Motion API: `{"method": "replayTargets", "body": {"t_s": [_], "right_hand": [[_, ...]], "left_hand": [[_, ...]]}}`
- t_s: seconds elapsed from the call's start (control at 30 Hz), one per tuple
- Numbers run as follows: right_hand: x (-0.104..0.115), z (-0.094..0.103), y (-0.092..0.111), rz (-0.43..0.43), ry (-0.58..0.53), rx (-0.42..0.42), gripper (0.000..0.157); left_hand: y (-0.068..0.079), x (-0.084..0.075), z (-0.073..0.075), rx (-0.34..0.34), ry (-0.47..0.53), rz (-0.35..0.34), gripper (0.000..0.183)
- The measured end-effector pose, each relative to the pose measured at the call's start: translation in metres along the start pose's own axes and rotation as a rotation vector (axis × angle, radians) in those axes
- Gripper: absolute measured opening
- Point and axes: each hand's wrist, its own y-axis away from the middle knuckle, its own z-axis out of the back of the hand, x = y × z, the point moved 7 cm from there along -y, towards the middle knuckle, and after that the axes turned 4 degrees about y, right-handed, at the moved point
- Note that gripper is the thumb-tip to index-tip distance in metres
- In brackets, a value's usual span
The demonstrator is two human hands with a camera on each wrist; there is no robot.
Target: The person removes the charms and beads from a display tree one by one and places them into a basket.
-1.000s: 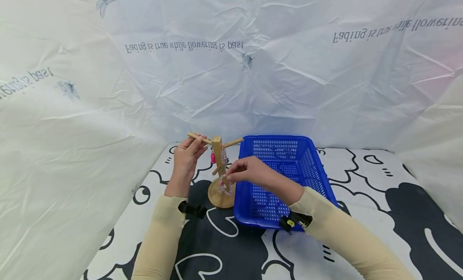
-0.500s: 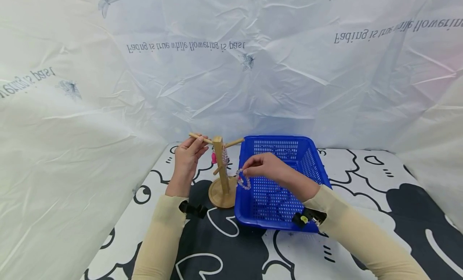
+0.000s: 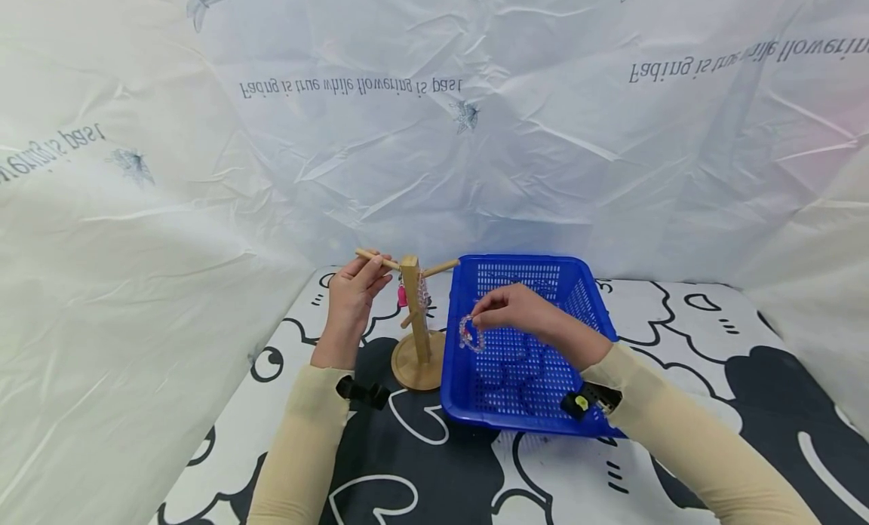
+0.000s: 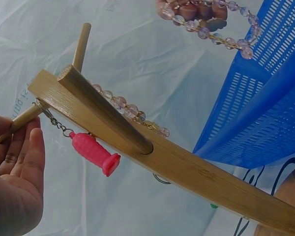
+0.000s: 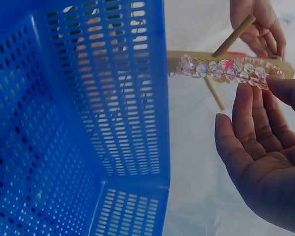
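A wooden peg stand (image 3: 419, 330) on a round base stands left of the blue basket. My left hand (image 3: 351, 295) pinches the peg at its upper left between thumb and fingers. From that peg hangs a pink keychain charm (image 4: 94, 151) on a short metal chain. A clear and pale pink beaded string (image 4: 120, 102) lies against the post's far side. Between thumb and fingertips, my right hand (image 3: 519, 310) pinches a bracelet of clear and pink beads (image 5: 231, 73). The bracelet dangles over the basket's left side in the head view, apart from the stand.
The blue plastic basket (image 3: 449, 393) has slotted walls, and a few dark strands show on its bottom. Beneath everything is a black-and-white cartoon-print cloth (image 3: 421, 465). White printed sheeting (image 3: 434, 163) closes off the back and left side.
My right hand has drawn the bracelet away from the lower post, to the right and over the basket's edge. The left hand keeps its hold on the peg.
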Motion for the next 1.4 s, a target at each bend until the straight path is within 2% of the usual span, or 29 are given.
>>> {"method": "replayTargets", "body": {"t_s": [0.33, 0.6, 0.9, 1.4], "right_hand": [[-0.015, 0.004, -0.006, -0.012, -0.007, 0.035, 0.024], [-0.026, 0.004, -0.011, -0.024, 0.037, 0.083, 0.030], [-0.040, 0.003, -0.016, -0.034, 0.064, 0.144, 0.027], [-0.061, -0.003, -0.029, -0.070, 0.036, 0.174, 0.022]], "left_hand": [[0.000, 0.001, 0.000, 0.000, 0.008, -0.006, 0.014], [0.000, 0.001, 0.000, 0.000, 0.012, -0.007, 0.016], [0.001, 0.000, -0.001, 0.001, 0.016, -0.007, 0.017], [0.001, 0.000, -0.001, 0.011, 0.014, -0.006, 0.015]]}}
